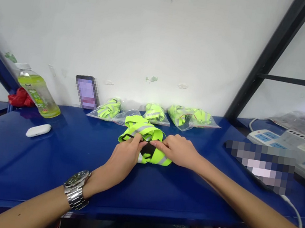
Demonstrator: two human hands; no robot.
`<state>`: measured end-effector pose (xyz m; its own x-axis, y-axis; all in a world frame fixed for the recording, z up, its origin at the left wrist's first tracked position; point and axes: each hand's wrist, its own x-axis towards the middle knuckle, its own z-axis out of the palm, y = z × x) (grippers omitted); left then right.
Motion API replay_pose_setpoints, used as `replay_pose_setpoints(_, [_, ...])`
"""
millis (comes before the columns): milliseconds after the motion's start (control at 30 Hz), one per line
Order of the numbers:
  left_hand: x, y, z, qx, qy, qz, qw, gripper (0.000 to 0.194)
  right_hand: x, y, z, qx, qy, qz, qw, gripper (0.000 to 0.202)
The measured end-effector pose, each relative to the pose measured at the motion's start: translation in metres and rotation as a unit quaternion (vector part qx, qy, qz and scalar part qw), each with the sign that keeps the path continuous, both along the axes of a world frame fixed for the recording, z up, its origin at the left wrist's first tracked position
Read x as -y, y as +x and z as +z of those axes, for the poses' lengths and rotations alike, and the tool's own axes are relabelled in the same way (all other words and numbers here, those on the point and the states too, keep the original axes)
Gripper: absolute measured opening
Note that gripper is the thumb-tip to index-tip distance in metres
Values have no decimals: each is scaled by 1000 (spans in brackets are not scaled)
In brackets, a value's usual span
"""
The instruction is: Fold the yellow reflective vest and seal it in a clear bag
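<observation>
A bundle of neon-yellow reflective straps (pixel 144 128) with grey stripes lies on the blue table in front of me. A black part (pixel 148 150), perhaps a buckle, shows between my hands. My left hand (pixel 127 156), with a metal watch (pixel 77 188) on its wrist, grips the bundle's left side, thumb at the black part. From the right, my right hand (pixel 177 150) pinches the bundle beside the same black part. The fingertips under the straps are hidden.
Clear bags of similar straps (pixel 109 108), (pixel 155 112), (pixel 189 116) lie along the wall. A drink bottle (pixel 40 92), a white case (pixel 38 130) and a propped phone (pixel 87 92) stand left. Another phone (pixel 259 167) and power strips (pixel 270 138) are right.
</observation>
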<state>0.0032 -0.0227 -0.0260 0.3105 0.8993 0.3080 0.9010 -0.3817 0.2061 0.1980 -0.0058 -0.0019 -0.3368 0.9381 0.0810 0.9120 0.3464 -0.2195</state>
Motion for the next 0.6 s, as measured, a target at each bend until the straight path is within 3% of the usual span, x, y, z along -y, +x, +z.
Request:
replay_pose_setpoints(200, [11,-14,-9,-93,154,-66,981,31,-9,-1,-3,-29,-43,-8,999,68])
replay_pose_setpoints(367, [19,-35,-6,-111,96,-208,967,47,-10,3,-3,-58,-109,-21,992,64])
replay_pose_setpoints(467, [20,-39,-2,-140,103,-224,959,51,-9,2,-4,-58,-111,-44,991,63])
replay_pose_setpoints(600, [16,-32,5,-259,139,-234,927,42,-4,0,-11,-46,-27,-72,996,58])
